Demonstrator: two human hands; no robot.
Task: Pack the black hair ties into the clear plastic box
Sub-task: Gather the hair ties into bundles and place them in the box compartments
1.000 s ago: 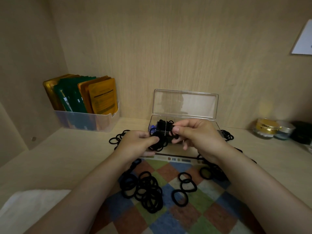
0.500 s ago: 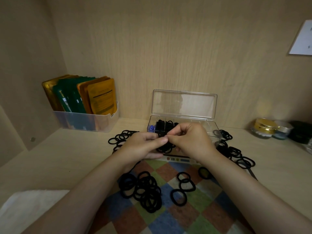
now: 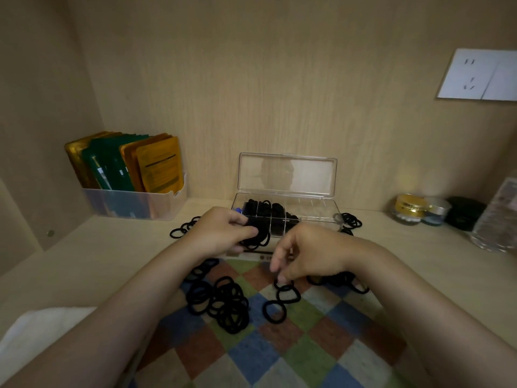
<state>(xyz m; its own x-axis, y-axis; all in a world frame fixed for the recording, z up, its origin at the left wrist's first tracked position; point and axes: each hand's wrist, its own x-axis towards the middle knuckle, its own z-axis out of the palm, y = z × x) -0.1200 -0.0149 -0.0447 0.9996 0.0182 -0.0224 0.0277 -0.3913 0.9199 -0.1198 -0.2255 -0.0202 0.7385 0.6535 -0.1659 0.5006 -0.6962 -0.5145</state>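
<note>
I'd guess the packing is sitting at well under half done. The clear plastic box is standing on the bench against the back wall with its lid propped open. Only its left-hand compartments are showing black hair ties, and the right-hand ones are looking bare.

Plenty is waiting outside. A big heap is lying on the checked mat, a few loose rings are sitting just beside it, and a left scatter and a right scatter are flanking the box.

The left hand is curling its fingers round a bunch of ties right at the box's front edge, looking ready to drop them in. The right hand is hanging fingers-down over the loose rings. Its tips are touching or nearly touching one, but it's blurry there, so I honestly can't tell if it's pinching anything.

It's also hard to judge how full those left compartments are, since the left hand is covering the box's front. The right forearm is hiding part of another clump too.
</note>
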